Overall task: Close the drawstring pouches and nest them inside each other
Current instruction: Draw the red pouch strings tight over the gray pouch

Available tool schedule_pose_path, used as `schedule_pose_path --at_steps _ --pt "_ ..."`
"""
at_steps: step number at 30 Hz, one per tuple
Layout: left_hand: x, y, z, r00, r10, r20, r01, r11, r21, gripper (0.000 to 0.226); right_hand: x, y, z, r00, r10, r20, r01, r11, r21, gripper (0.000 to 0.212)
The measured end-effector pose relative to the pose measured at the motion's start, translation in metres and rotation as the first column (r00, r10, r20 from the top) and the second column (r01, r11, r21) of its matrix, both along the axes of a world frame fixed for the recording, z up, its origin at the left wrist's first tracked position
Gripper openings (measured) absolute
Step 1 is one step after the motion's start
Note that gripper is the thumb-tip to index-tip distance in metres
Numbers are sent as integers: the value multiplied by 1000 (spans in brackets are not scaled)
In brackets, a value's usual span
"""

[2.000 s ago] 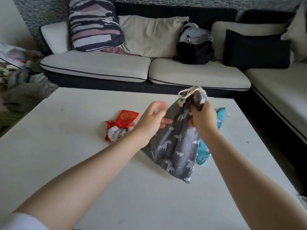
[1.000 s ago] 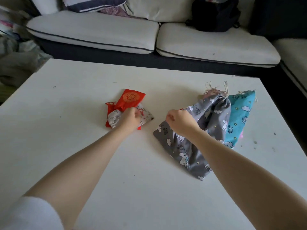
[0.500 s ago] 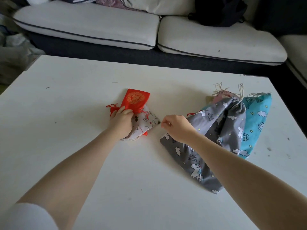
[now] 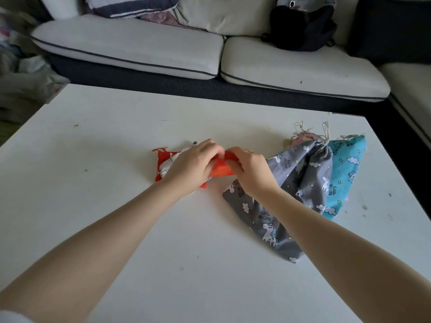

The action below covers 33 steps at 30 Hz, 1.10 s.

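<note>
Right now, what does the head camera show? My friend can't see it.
Two hands, left hand and right hand, hold a red pouch on a white table. Beside them lie a grey unicorn pouch and a blue pouch.

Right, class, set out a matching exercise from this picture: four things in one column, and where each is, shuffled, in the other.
Things:
1. small red fabric pouch
2. grey unicorn-print drawstring pouch
3. turquoise unicorn-print drawstring pouch
4. black backpack

Places:
A. on the sofa
B. partly beneath the grey pouch, on the table's right side
C. gripped by both hands
D. lying on the turquoise pouch

Pairs: 1-C, 2-D, 3-B, 4-A
</note>
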<state>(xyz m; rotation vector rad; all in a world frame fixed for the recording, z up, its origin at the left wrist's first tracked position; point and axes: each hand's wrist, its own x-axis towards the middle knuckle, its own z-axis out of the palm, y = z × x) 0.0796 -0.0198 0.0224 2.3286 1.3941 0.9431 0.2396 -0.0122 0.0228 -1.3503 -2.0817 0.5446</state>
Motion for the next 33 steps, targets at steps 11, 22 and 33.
schedule_pose_path --at_steps 11,22,33 --pt "19 -36 38 992 99 81 -69 946 -317 33 55 -40 37 994 -104 46 104 995 2 18" --pt "50 -59 48 892 111 438 154 836 -526 42 97 -65 46 954 -115 276 117 993 7 21" --pt "61 -59 50 474 519 711 202 722 -662 51 112 -72 49 990 -59 128 113 875 -470 26"
